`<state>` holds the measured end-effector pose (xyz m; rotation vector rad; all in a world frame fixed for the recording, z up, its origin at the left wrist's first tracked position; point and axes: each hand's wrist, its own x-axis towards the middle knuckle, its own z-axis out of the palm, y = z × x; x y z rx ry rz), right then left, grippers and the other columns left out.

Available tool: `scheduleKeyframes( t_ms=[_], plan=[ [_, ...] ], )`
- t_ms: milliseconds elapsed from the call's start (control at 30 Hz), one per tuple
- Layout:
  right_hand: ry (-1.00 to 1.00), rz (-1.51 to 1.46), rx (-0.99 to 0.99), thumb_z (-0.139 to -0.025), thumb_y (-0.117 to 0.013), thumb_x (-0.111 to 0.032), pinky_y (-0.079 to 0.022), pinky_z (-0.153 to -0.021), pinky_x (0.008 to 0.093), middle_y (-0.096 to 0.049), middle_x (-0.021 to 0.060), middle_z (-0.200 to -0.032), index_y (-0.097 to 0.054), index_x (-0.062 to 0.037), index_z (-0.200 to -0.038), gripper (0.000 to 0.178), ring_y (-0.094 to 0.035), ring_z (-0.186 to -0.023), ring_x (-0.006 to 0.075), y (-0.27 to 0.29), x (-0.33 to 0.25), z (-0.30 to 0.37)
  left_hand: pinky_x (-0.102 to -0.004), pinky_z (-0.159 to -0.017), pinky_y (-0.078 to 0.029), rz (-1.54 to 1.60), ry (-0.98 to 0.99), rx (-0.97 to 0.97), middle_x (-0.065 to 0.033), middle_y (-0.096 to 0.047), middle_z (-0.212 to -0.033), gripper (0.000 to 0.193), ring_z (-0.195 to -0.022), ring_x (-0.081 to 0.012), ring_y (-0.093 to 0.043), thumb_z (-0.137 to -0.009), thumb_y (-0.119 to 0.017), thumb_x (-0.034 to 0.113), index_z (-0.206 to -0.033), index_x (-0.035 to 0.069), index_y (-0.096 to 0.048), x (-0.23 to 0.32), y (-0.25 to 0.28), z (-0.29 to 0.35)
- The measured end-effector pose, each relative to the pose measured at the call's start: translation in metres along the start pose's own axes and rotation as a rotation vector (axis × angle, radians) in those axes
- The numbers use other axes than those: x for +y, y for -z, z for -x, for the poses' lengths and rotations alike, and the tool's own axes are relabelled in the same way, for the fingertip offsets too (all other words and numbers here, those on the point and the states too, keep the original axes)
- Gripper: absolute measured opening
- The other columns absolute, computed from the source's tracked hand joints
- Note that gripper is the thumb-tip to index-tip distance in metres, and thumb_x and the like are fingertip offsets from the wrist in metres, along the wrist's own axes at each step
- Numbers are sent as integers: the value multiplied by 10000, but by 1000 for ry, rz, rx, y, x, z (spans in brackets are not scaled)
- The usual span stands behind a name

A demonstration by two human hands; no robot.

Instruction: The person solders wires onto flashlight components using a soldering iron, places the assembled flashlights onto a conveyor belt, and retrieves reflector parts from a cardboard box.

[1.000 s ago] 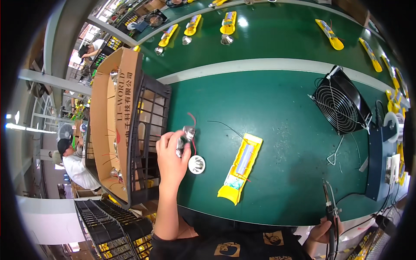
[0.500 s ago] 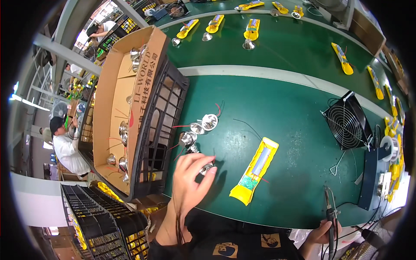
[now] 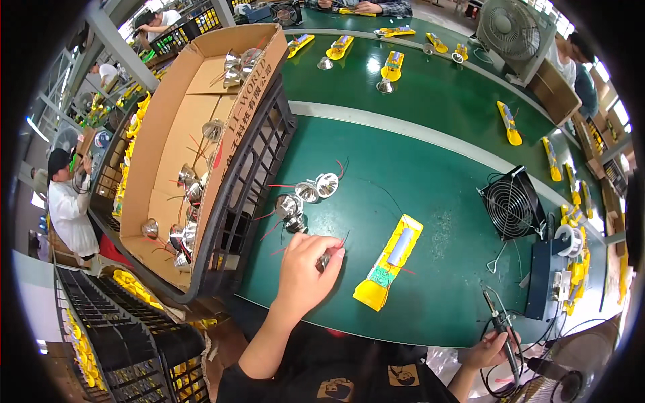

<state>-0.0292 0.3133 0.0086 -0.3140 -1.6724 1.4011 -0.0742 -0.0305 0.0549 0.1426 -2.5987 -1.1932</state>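
Between the thumb and fingers of my left hand (image 3: 308,274) is a small silver reflector cup (image 3: 323,262), mostly covered by the fingers, with thin wires sticking up. Several loose reflector cups (image 3: 307,191) with red and black wires lie just beyond that hand. To its right rests a yellow flashlight housing (image 3: 371,293), open side up, showing a blue cylindrical battery (image 3: 401,247) and a green circuit board (image 3: 382,276). My right hand (image 3: 488,350) grips a soldering iron (image 3: 498,319) at the table's near right edge, its tip pointing up and away.
A cardboard box (image 3: 158,161) of reflector cups sits on a black crate (image 3: 252,158) at left. Right stand a small black fan (image 3: 512,205), a blue soldering station (image 3: 541,282) and a solder spool (image 3: 570,240). Beyond, yellow housings lie on a green conveyor (image 3: 443,87).
My left hand has shifted slightly right with the reflector cup, towards the yellow housing. The soldering iron in my right hand now leans more to the left. The view has shifted a little.
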Motion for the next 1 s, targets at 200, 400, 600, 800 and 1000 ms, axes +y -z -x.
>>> scheduleKeyframes(
  t_ms=[200, 400, 600, 800, 1000],
  plan=[
    [-87, -501, -553, -821, -517, -117, -286, -411, 177, -439, 55, -716, -447, 34, -946, 207, -355, -460, 57, -58, -38, -47, -430, -893, -323, 16, -90, 156, -16, -605, -729, 52, -831, -232, -510, -718, -628, 97, -755, 82, -594, 3, -14, 46],
    [-216, -388, -1120, -734, -610, -135, -285, -336, 192, -448, 66, -778, -512, 44, -823, 223, -404, -397, 76, -164, -71, -68, -460, -920, -295, 97, 6, 294, -21, -583, -761, 87, -818, -239, -505, -646, -690, 91, -672, 86, -608, 19, -38, 77],
    [-366, -541, -1339, -725, -613, -88, -276, -336, 202, -471, 64, -742, -512, 38, -817, 186, -406, -391, 84, -213, -55, -44, -490, -923, -265, 55, 57, 376, -30, -521, -968, 146, -888, -211, -507, -568, -714, 103, -624, 121, -580, 24, -52, 73],
    [-395, -419, -1396, -665, -627, -83, -299, -344, 201, -476, 61, -684, -527, 42, -746, 179, -410, -380, 83, -208, -41, -44, -493, -926, -236, 77, 132, 372, -6, -541, -976, 161, -944, -208, -501, -585, -707, 125, -630, 153, -555, 21, -55, 70],
    [-364, -322, -1421, -645, -636, -108, -314, -353, 203, -491, 63, -641, -540, 38, -712, 187, -436, -388, 85, -208, -32, -44, -504, -928, -232, 72, 162, 328, -11, -542, -1003, 149, -957, -218, -492, -605, -710, 151, -643, 151, -566, 18, -57, 71]
  ],
)
